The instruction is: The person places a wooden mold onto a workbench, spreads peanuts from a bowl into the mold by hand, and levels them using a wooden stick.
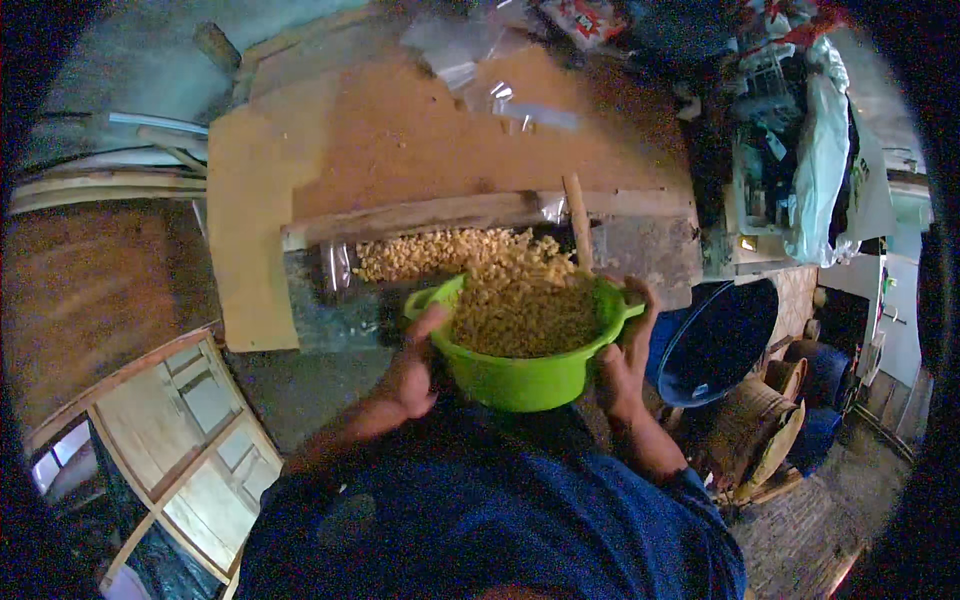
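Observation:
A lime-green plastic basin with two side handles is held in front of my body, its far rim tipped toward the table. My left hand grips it at the left handle, and my right hand grips the right one. Brownish crumbly pieces fill the basin. Beyond the far rim, lighter tan pieces lie in a heap along a dark strip of the table, and the two masses seem to meet at the rim. I cannot make out what exactly the pieces are. A wooden stick stands just right of the heap.
A brown board tabletop stretches behind the heap, with clear plastic bags at its far side. To the right are a large blue tub, woven baskets and a hanging pale plastic bag. A framed wooden panel is at lower left.

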A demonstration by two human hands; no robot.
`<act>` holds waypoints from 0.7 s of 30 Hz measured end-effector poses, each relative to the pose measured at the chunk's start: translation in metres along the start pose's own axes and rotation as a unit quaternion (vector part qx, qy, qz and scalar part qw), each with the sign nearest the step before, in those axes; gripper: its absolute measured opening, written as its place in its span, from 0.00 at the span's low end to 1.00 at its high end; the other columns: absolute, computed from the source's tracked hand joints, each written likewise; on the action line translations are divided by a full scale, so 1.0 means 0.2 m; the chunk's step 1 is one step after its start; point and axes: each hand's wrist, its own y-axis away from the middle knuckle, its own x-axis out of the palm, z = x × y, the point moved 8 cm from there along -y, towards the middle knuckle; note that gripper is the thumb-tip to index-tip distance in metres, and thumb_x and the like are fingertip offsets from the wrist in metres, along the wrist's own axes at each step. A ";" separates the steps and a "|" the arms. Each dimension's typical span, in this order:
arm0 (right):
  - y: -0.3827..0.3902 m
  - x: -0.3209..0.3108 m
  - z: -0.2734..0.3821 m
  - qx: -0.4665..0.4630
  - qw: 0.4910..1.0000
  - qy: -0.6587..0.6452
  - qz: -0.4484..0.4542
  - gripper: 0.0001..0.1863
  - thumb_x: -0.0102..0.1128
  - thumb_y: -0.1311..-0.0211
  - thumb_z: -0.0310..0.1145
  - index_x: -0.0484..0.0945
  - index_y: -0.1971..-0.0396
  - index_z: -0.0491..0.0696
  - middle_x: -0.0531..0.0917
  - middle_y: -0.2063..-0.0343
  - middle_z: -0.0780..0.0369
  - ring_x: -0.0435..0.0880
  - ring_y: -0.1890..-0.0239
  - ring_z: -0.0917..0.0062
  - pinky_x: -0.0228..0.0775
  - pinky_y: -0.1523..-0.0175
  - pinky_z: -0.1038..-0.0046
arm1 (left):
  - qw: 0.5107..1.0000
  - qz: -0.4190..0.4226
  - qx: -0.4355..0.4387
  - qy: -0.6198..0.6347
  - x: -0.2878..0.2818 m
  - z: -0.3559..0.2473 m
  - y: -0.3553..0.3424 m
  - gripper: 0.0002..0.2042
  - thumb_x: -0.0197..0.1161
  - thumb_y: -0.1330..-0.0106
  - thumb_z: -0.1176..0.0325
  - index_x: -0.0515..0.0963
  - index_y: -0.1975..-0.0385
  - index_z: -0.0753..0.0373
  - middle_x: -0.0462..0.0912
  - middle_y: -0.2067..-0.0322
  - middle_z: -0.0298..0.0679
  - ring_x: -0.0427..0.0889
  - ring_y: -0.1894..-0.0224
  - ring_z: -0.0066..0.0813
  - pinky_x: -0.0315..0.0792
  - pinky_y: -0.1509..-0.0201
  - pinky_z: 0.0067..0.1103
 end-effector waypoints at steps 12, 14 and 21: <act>0.02 0.02 0.00 0.045 0.997 -0.058 0.013 0.61 0.74 0.58 0.50 0.39 0.32 0.50 0.59 0.38 0.55 0.59 0.36 0.65 0.50 0.32 0.62 | 0.998 -0.049 0.035 -0.034 -0.01 0.01 0.08 0.32 0.53 0.36 0.44 0.64 0.38 0.60 0.72 0.41 0.38 0.71 0.40 0.34 0.62 0.34 0.33; 0.01 0.08 0.06 0.013 0.997 -0.073 0.030 0.61 0.74 0.58 0.51 0.38 0.32 0.49 0.59 0.38 0.55 0.58 0.36 0.65 0.51 0.32 0.62 | 0.998 -0.027 0.050 -0.011 -0.01 -0.03 0.12 0.32 0.54 0.36 0.44 0.65 0.38 0.60 0.72 0.41 0.38 0.71 0.40 0.35 0.62 0.34 0.33; 0.03 0.26 0.06 -0.028 0.998 -0.026 0.052 0.60 0.67 0.55 0.63 0.41 0.31 0.48 0.55 0.36 0.55 0.53 0.33 0.65 0.45 0.30 0.59 | 0.998 -0.030 0.062 0.012 -0.15 -0.10 0.21 0.32 0.55 0.37 0.45 0.66 0.39 0.60 0.70 0.40 0.39 0.69 0.38 0.35 0.61 0.34 0.34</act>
